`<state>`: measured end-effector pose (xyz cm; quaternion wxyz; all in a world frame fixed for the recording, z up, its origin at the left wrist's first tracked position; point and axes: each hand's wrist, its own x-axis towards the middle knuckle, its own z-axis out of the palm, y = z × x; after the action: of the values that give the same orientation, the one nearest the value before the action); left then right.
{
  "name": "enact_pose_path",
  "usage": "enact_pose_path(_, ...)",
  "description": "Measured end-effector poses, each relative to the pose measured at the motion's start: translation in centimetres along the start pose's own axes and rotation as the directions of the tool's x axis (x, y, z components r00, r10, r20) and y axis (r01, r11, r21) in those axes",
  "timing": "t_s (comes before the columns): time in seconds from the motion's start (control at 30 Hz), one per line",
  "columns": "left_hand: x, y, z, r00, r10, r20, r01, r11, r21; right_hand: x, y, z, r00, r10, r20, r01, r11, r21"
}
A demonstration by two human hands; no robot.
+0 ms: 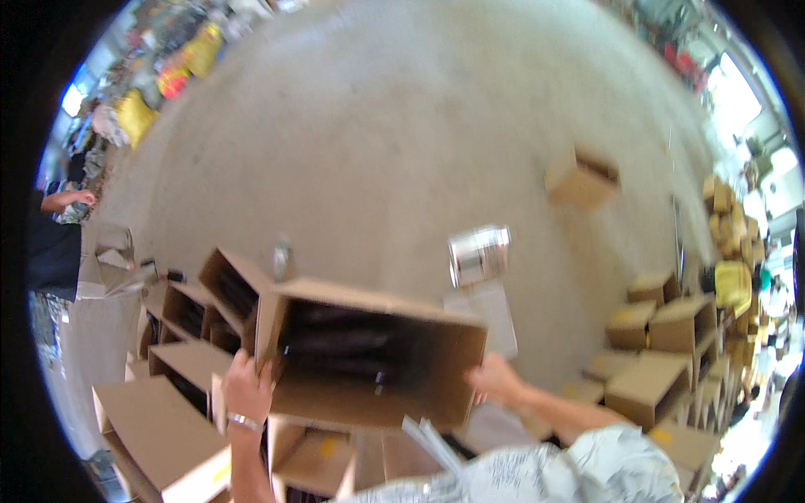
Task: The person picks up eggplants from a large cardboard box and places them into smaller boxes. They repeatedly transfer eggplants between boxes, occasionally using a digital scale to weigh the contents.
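Observation:
Between my two hands is an open cardboard box [352, 402], its opening turned towards me. My left hand [246, 385] grips the box's left edge, and a bracelet or watch band circles that wrist. At the right edge, my right hand [497, 380] has its fingers curled around the cardboard. Dark items [339, 336] lie inside the box, too shadowed and blurred to identify. A pale strip [437, 443] crosses in front of my clothing, just below the box.
Open cardboard boxes [160, 421] crowd the left, several with dark contents. More boxes [648, 383] are stacked at right. On the concrete floor [402, 157] are a lone box [582, 185], a shiny silvery package [481, 256] and a pale sheet [490, 314]. A person [53, 258] stands at far left.

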<state>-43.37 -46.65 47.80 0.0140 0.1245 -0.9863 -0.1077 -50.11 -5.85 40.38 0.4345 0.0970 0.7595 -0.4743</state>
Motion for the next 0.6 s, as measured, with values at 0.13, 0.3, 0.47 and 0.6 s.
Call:
enact_pose_path(0.13, -6.1, 10.0, 7.1, 0.993, 0.03, 0.117, -0.024, 0.998, -0.051, -5.2, 8.8, -7.4, 0.99, -0.041, -0.133, 0.039, 0.999, -0.018)
enact_pose_path(0.3, -10.6, 18.0, 19.6, 0.971, 0.065, 0.229, -0.021, 0.981, -0.191, -5.7, 19.0, -15.8, 0.981, 0.03, -0.192, -0.051, 0.993, -0.11)
enact_pose_path(0.47, -13.0, 23.5, 31.1, 0.908, -0.016, 0.418, 0.085, 0.985, -0.147, -0.7, 26.7, -21.9, 0.979, 0.092, -0.181, -0.139, 0.954, -0.265)
enact_pose_path(0.6, -14.9, 26.5, 35.5, 0.879, -0.139, 0.455, 0.222, 0.966, -0.135, 3.9, 30.8, -24.9, 0.98, 0.034, -0.194, -0.128, 0.862, -0.491)
